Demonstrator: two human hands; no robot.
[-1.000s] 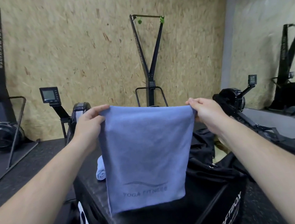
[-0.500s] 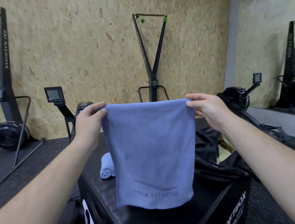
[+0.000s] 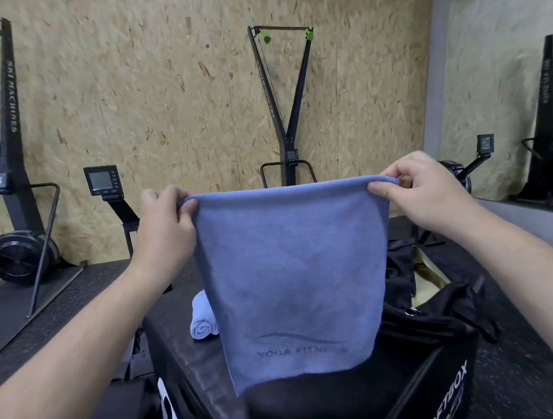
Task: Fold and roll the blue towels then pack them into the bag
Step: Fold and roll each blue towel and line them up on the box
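A blue towel point(image 3: 293, 276) hangs flat in the air in front of the person, doubled over along its top edge, its lower hem hanging above a black box point(image 3: 325, 407). The cloth is soft, periwinkle, and smooth apart from slight bowing at the sides. The left hand point(image 3: 163, 222) pinches the top left corner between thumb and curled fingers, and the right hand point(image 3: 417, 189) pinches the top right corner the same way, both arms stretched forward with the edge pulled taut between them. A second blue towel, already rolled point(image 3: 203, 321), lies on the box just behind the hanging one, and a black bag point(image 3: 428, 316) sits open to the right. Near the towel's lower hem a wavy line runs above the words "YOGA FITNESS", the last letters faint. The box side reads "OFTBOX", cut off at the start. The tall machine point(image 3: 8, 136) on the left reads "SKI MACHINES".
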